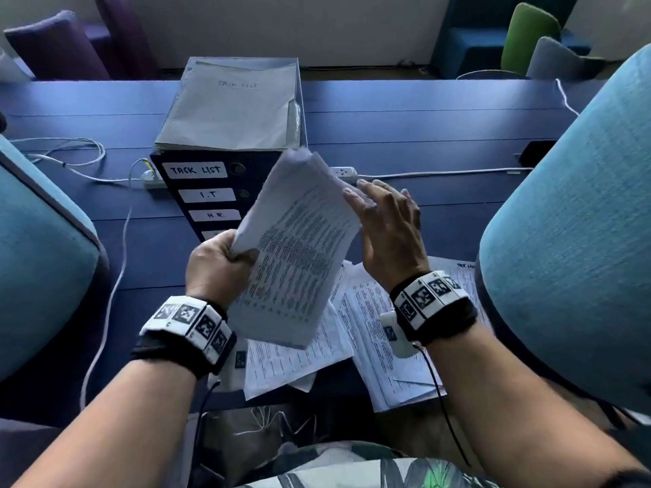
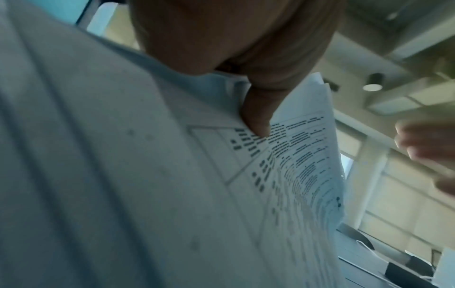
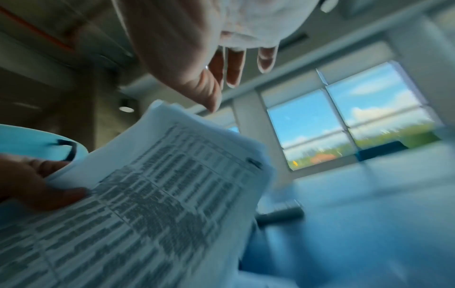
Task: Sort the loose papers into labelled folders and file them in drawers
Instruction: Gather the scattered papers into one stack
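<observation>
My left hand point(image 1: 225, 257) grips a sheaf of printed papers point(image 1: 296, 248) by its left edge and holds it tilted above the desk; its thumb presses on the printed table point(image 2: 256, 117). My right hand point(image 1: 384, 220) hovers just right of the sheaf with fingers spread, holding nothing; the wrist view shows its fingers point(image 3: 231, 64) straight above the papers point(image 3: 152, 194). Behind stands a dark drawer unit point(image 1: 204, 191) with labels TASK LIST, I.T and H.R. A grey folder point(image 1: 232, 107) marked TASK LIST lies on top of it. Loose printed sheets point(image 1: 370, 325) lie on the desk under my hands.
The blue desk point(image 1: 422, 135) carries a white power strip point(image 1: 155, 179) with cables and a dark phone point(image 1: 537, 151) at right. Teal chair backs stand close at left point(image 1: 38, 255) and right point(image 1: 570, 241). Purple, green and grey seats stand beyond the desk.
</observation>
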Action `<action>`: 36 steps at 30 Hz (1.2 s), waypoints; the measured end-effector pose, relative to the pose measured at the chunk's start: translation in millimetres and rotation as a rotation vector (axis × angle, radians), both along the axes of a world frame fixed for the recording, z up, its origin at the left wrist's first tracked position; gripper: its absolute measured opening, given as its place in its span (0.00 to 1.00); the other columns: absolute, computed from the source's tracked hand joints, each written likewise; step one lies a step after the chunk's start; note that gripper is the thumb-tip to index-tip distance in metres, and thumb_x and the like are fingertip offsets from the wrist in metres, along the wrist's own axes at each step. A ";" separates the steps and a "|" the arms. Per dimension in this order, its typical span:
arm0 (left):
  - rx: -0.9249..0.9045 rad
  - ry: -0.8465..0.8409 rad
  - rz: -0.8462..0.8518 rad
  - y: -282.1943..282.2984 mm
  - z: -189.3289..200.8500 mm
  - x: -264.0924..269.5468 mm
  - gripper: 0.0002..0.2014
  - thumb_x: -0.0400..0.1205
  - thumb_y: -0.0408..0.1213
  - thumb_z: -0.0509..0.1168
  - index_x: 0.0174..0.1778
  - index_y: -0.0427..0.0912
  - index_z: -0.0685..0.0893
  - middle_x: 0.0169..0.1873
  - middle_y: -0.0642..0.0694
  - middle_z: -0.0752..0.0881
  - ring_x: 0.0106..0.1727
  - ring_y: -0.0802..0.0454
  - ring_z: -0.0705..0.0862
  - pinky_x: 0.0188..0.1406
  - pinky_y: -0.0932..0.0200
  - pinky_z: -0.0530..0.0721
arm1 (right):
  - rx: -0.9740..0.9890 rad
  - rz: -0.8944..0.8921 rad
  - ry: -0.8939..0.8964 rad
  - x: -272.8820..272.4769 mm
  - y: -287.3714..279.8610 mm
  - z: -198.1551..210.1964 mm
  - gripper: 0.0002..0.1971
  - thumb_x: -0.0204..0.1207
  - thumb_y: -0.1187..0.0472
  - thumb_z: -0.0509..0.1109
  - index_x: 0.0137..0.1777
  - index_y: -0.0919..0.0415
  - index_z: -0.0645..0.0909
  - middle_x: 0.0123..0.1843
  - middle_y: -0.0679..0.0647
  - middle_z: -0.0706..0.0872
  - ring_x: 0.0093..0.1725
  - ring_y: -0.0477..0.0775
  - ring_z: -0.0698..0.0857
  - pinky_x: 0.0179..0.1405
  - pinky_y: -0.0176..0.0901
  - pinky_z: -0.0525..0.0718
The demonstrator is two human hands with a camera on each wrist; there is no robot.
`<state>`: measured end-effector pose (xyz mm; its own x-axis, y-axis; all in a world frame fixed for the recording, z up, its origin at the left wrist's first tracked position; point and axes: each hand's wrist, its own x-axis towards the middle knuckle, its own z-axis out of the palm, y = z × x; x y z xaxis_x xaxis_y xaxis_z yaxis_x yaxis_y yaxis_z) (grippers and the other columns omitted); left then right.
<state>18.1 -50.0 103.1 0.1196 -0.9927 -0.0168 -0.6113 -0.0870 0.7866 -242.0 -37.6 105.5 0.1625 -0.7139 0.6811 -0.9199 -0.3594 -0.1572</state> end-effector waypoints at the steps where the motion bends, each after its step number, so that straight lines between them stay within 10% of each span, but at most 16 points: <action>1: 0.075 0.117 0.044 0.7 -8.3 -0.3 0.05 0.77 0.35 0.72 0.44 0.51 0.87 0.38 0.51 0.90 0.42 0.46 0.89 0.44 0.47 0.90 | 0.053 -0.028 -0.033 -5.4 3.5 -13.3 0.27 0.71 0.68 0.64 0.73 0.56 0.75 0.70 0.57 0.77 0.71 0.61 0.74 0.72 0.65 0.69; 9: 0.459 0.383 0.239 11.5 -85.7 6.8 0.16 0.77 0.30 0.74 0.58 0.41 0.81 0.49 0.44 0.85 0.48 0.46 0.83 0.54 0.56 0.79 | 1.145 -0.486 0.109 -37.4 53.3 -94.9 0.30 0.76 0.40 0.68 0.73 0.54 0.68 0.73 0.55 0.71 0.73 0.60 0.70 0.69 0.60 0.72; 15: 0.618 0.299 0.282 21.5 -135.8 21.4 0.19 0.76 0.35 0.75 0.61 0.34 0.81 0.54 0.36 0.87 0.52 0.38 0.86 0.62 0.43 0.83 | 1.500 -0.543 -0.002 -37.6 78.3 -134.6 0.62 0.66 0.29 0.69 0.84 0.55 0.31 0.85 0.62 0.34 0.83 0.74 0.41 0.71 0.80 0.64; 21: 0.635 0.251 0.252 30.2 -165.8 34.3 0.10 0.75 0.38 0.77 0.43 0.45 0.81 0.49 0.35 0.89 0.50 0.36 0.89 0.59 0.37 0.85 | 1.577 -0.461 0.018 -23.6 86.8 -147.9 0.65 0.64 0.27 0.69 0.78 0.49 0.19 0.78 0.63 0.19 0.77 0.78 0.27 0.66 0.86 0.64; 29: 0.648 0.237 0.235 26.9 -170.9 37.9 0.15 0.75 0.41 0.77 0.51 0.43 0.81 0.47 0.38 0.89 0.49 0.38 0.88 0.59 0.39 0.86 | 1.612 -0.371 0.046 -7.2 81.5 -143.4 0.58 0.69 0.34 0.67 0.78 0.42 0.20 0.78 0.56 0.17 0.76 0.77 0.24 0.65 0.89 0.59; 36: 0.639 0.257 0.276 27.0 -178.8 38.4 0.14 0.74 0.42 0.78 0.48 0.48 0.80 0.47 0.41 0.90 0.49 0.41 0.89 0.62 0.42 0.84 | 1.432 -0.412 0.151 -2.0 71.2 -139.9 0.50 0.76 0.64 0.60 0.78 0.36 0.23 0.84 0.58 0.29 0.80 0.82 0.40 0.57 0.76 0.81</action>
